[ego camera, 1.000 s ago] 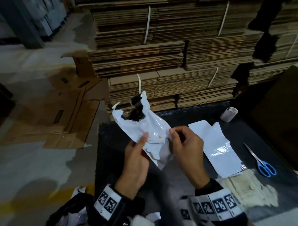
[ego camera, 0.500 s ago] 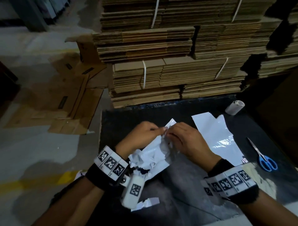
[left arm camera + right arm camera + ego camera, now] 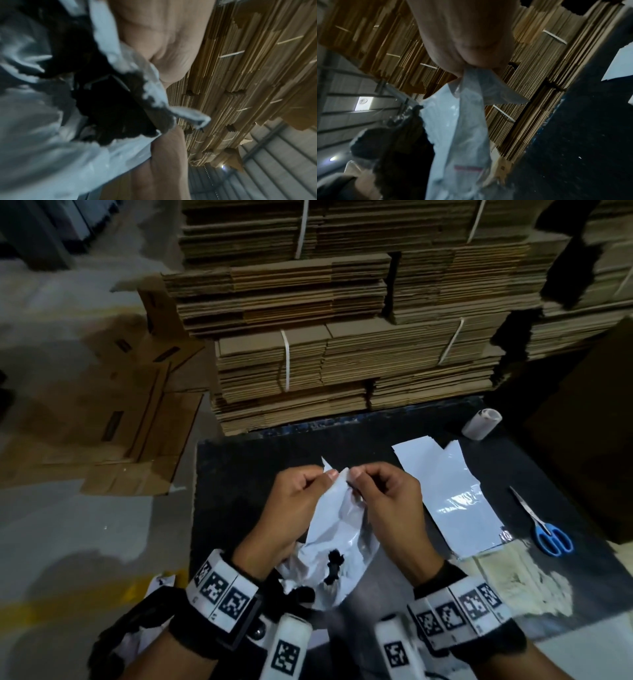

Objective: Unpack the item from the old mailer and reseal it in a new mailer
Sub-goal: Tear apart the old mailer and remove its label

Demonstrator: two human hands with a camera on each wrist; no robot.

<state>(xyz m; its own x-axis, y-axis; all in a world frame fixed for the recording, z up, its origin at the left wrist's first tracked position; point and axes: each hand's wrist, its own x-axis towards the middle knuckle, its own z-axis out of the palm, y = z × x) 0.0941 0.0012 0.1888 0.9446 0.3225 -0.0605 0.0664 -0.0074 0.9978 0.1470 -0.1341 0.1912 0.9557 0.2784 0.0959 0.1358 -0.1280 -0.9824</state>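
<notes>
The old white mailer (image 3: 337,529) is crumpled and torn, with dark inner lining showing at ragged holes near my wrists. It hangs above the black table (image 3: 239,474). My left hand (image 3: 301,501) pinches its top edge from the left and my right hand (image 3: 380,494) pinches it from the right, thumbs almost meeting. The left wrist view shows the torn mailer (image 3: 51,121) with its black lining. In the right wrist view the mailer (image 3: 462,128) hangs from my fingertips. A flat new white mailer (image 3: 452,494) lies on the table to the right. No item is visible.
Blue-handled scissors (image 3: 544,525) lie at the table's right side. A roll of tape (image 3: 481,424) stands at the back right. Strapped stacks of flat cardboard (image 3: 342,337) rise behind the table. Flattened boxes (image 3: 102,422) cover the floor on the left.
The old mailer went from held up with its torn end upward to turned over, torn end toward my wrists. Both hands now pinch the other end close together.
</notes>
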